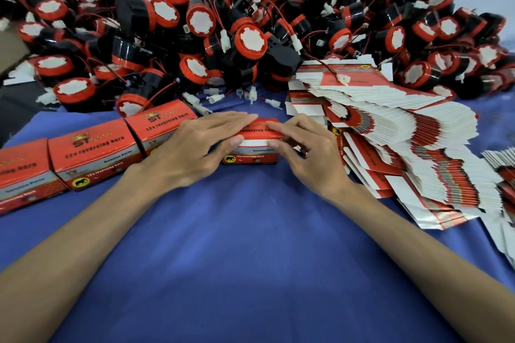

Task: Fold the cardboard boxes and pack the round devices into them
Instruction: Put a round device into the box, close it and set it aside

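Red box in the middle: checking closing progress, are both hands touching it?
Touching. Head view: left hand fingers lie flat across the red box top; right hand pinches its front edge.

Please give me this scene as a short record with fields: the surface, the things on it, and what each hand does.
surface: blue cloth
in work: red cardboard box, centre, lid not fully tucked in
left hand: straight fingers press on the box top
right hand: bent fingers and thumb pinch the lid's front edge
finished: row of closed red boxes, to the left
stock: fanned stack of flat unfolded boxes, to the right
devices: heap of round black-and-red devices, behind
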The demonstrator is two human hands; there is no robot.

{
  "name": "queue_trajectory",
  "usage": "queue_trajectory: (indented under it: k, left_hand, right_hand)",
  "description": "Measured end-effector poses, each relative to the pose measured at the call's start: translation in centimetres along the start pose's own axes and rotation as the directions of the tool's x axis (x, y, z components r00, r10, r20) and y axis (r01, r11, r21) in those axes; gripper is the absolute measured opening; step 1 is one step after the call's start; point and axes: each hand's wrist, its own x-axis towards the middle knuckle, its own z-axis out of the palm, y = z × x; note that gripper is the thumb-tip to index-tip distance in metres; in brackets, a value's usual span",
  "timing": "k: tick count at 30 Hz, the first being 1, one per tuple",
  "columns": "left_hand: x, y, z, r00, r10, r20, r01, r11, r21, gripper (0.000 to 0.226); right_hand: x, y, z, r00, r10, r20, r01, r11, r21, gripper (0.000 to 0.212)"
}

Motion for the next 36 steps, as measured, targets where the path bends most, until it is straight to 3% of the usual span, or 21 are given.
queue_trajectory:
  k: [5,9,12,18,23,31,36]
  left_hand:
    - [0.0,-0.1,0.0,0.996,0.079,0.031,-0.081,0.994,0.072,0.046]
    - [0.0,0.1,0.6,0.988,0.157,-0.006,-0.155,0.98,0.125,0.041]
    - [-0.1,0.2,1.0,0.99,0.133,-0.044,-0.127,0.985,0.113,0.037]
    - [-0.1,0.6,1.1,0.995,0.097,-0.018,-0.092,0.978,0.189,0.047]
    - [0.3,0.9,1.2,0.992,0.121,0.022,-0.122,0.944,0.306,0.049]
    - [0.3,0.9,1.4,0.976,0.211,-0.048,-0.182,0.92,0.348,0.039]
    - [0.2,1.4,1.2,0.986,0.161,-0.03,-0.135,0.905,0.404,0.04]
  right_hand:
    - [0.1,0.4,-0.5,0.969,-0.233,0.087,0.24,0.967,-0.086,0.031]
    - [0.1,0.2,-0.8,0.948,-0.288,0.136,0.311,0.927,-0.209,0.023]
    - [0.1,-0.1,-0.7,0.937,-0.336,0.1,0.35,0.89,-0.291,0.018]
    - [0.1,-0.2,-0.7,0.934,-0.344,0.093,0.355,0.876,-0.328,0.02]
    - [0.0,0.0,-0.4,0.974,-0.213,0.078,0.218,0.975,-0.051,0.023]
    - [0.0,-0.2,-0.8,0.928,-0.347,0.134,0.37,0.903,-0.218,0.016]
    - [0.1,-0.8,-0.9,0.937,-0.325,0.125,0.347,0.905,-0.245,0.016]
